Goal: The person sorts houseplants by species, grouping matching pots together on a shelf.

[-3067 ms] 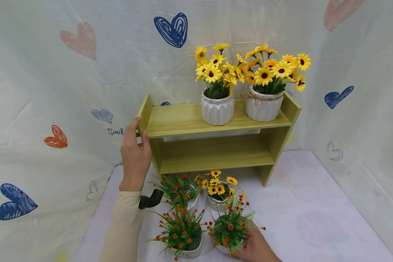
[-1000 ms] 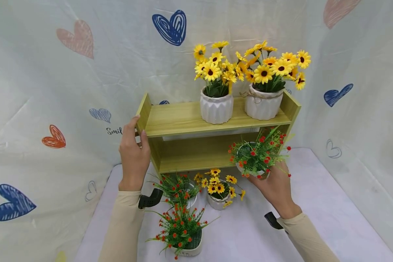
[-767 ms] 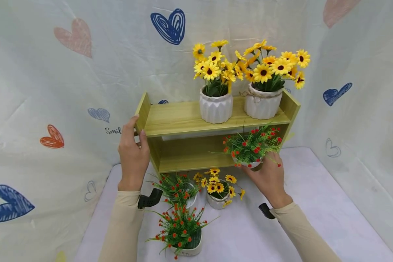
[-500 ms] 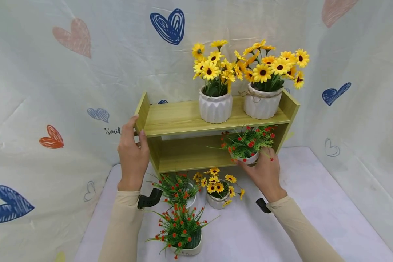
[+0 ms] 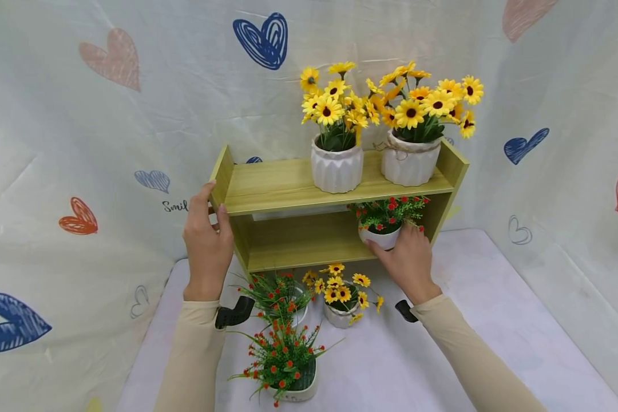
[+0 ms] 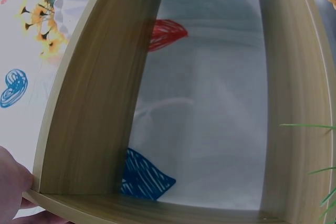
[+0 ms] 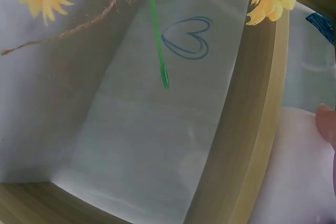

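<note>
Head view first, clock read from the middle of each shot. The left hand (image 5: 208, 243) is at about 9 o'clock, thumb and fingers gripping the side panel of the wooden shelf (image 5: 273, 182). Over at 4 o'clock the right hand (image 5: 408, 258) has a white pot with red flowers (image 5: 381, 236) held by its side, at the right end of the lower compartment. Can't tell if its base touches the board. Up top, a ribbed sunflower pot (image 5: 337, 170) sits at 1 o'clock and a twine-tied sunflower pot (image 5: 411, 166) at 2. Down on the table (image 5: 474, 343), a small sunflower pot (image 5: 340, 316) is between 5 and 6, with two more red-flowered plants (image 5: 284, 366) between 6 and 7.

Left wrist: fingers on the shelf's corner around 8 o'clock, held pot poking in at 1.

Right wrist: just a fingertip at 3 o'clock against the white pot, which sits around 4. Some loose twine (image 7: 68, 34) dangles at 10, yellow petals at 1.
</note>
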Demonstrator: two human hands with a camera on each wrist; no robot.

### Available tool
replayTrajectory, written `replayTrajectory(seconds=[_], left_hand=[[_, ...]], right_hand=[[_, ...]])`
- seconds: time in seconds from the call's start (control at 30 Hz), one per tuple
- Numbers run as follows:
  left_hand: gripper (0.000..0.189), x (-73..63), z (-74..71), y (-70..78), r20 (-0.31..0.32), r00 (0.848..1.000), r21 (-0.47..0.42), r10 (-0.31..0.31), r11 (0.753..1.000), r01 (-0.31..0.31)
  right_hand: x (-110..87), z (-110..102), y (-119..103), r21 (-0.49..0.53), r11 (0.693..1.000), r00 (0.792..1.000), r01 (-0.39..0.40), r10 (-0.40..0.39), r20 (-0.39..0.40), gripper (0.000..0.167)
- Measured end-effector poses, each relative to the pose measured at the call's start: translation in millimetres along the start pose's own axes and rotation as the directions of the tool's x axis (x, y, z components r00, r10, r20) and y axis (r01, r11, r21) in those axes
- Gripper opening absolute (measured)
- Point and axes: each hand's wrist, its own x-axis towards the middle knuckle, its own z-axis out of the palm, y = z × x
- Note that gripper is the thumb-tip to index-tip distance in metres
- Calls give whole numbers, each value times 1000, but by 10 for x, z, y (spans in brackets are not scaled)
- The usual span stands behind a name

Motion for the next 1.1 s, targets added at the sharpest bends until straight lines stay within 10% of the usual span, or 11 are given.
replayTrajectory(seconds=[0.5, 1.1], left_hand=[[42, 4, 11, -10, 0, 1000, -5, 1, 1000, -1], [42, 10, 5, -19, -3, 1000, -15, 4, 1000, -4]], right_hand=[[9, 48, 21, 73, 993, 994, -94, 89, 57, 101], [-865, -110, 377, 129, 988, 993, 83, -71, -98, 71]])
